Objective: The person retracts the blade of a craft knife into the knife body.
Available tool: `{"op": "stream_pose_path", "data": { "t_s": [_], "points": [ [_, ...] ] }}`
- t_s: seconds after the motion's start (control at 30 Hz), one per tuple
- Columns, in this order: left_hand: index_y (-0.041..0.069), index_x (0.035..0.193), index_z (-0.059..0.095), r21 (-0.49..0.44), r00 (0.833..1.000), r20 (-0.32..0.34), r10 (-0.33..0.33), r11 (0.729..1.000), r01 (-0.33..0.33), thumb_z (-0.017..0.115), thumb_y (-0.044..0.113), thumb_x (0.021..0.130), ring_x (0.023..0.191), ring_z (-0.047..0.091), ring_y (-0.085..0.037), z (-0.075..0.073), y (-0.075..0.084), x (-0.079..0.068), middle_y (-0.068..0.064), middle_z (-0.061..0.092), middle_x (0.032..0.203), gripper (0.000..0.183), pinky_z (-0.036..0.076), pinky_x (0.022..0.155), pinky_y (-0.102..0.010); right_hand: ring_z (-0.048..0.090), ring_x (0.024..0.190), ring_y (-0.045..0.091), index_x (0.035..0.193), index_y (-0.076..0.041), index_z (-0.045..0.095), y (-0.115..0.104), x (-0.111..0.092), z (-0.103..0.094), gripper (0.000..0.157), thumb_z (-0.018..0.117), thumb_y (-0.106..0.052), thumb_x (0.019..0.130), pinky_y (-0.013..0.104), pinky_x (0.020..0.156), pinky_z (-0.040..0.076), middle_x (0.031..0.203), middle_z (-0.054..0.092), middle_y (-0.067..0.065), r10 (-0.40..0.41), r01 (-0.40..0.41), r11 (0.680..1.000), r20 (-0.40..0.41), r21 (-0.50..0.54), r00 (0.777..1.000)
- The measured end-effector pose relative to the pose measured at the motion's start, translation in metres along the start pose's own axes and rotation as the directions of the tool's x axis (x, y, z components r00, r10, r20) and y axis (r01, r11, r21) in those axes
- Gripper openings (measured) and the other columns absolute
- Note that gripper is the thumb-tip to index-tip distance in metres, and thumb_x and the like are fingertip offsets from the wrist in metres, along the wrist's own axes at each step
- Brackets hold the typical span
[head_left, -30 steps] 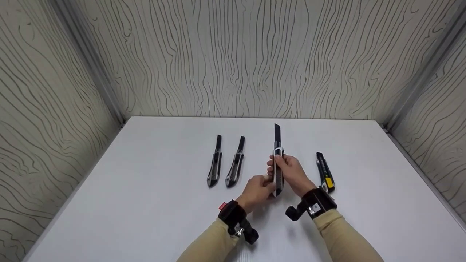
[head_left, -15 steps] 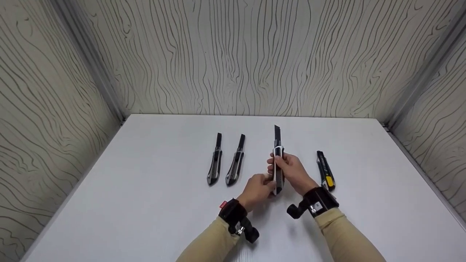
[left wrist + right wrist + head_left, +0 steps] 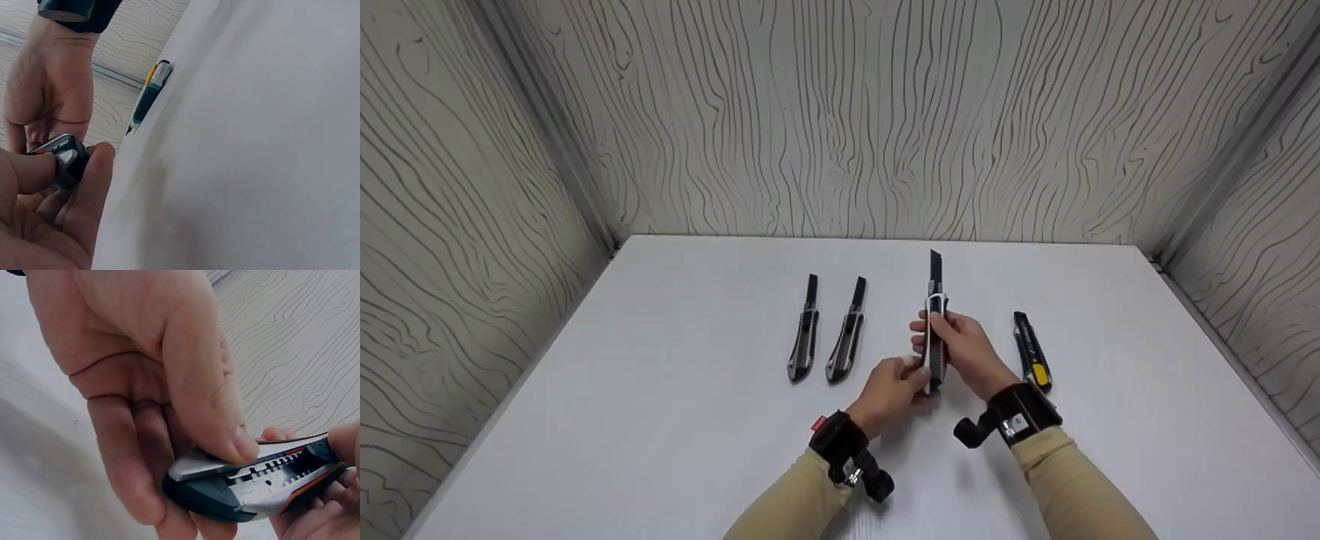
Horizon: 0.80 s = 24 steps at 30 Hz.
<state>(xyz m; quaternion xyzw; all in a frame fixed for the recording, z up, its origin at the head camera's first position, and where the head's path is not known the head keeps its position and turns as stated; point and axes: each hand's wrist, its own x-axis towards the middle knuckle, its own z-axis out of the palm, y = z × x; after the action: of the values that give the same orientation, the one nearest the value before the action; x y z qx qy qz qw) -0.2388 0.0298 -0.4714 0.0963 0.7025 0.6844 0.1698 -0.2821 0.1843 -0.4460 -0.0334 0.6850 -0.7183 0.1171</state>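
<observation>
Both hands hold one utility knife (image 3: 936, 360), its dark blade extended and aimed away from the body. My right hand (image 3: 971, 352) grips the upper handle, thumb lying along the slider side. At the tail end, my left hand (image 3: 887, 394) pinches the knife between thumb and fingers. The right wrist view shows the dark end cap (image 3: 211, 495) and a toothed slot in the handle (image 3: 270, 481). From the left wrist view, the tail end (image 3: 68, 160) sits between the left thumb and fingers.
Two similar knives, one (image 3: 804, 337) beside the other (image 3: 847, 341), lie left of the hands with blades out. Right of the hands rests a dark green and yellow utility knife (image 3: 1033, 356). The white table (image 3: 645, 390) is enclosed by wood-patterned walls (image 3: 825, 120).
The held knife has shifted slightly away from the body and to the right, with its tip a little farther up. The hands keep their hold; the other knives stay put.
</observation>
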Motion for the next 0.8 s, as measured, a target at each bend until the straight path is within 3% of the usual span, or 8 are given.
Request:
{"op": "stream_pose_path", "data": {
  "t_s": [0.33,0.8],
  "points": [
    [-0.002,0.122,0.061,0.055,0.999,-0.025,-0.029,0.998,0.031,0.052,0.016,0.101,0.088,0.072,-0.022,-0.0032,0.0007,0.0024,-0.009,0.073,0.102,0.030,0.059,0.077,-0.027,0.069,0.092,0.010,0.131,0.008,0.049,0.0072,0.0006,0.0071,0.045,0.043,-0.028,0.105,0.022,0.086,0.056,0.109,0.068,0.010,-0.020,0.014,0.998,-0.099,-0.064,0.995],
    [0.000,0.120,0.063,0.102,0.998,-0.050,-0.040,0.994,0.045,0.053,0.018,0.100,0.084,0.072,-0.022,-0.0035,0.0024,0.0032,-0.007,0.073,0.095,0.029,0.058,0.073,-0.027,0.067,0.092,0.010,0.134,0.009,0.045,0.0089,-0.0007,0.0063,0.041,0.043,-0.019,0.105,0.022,0.086,0.055,0.117,0.063,0.020,-0.054,0.051,0.997,-0.065,-0.050,0.996]
  ]
}}
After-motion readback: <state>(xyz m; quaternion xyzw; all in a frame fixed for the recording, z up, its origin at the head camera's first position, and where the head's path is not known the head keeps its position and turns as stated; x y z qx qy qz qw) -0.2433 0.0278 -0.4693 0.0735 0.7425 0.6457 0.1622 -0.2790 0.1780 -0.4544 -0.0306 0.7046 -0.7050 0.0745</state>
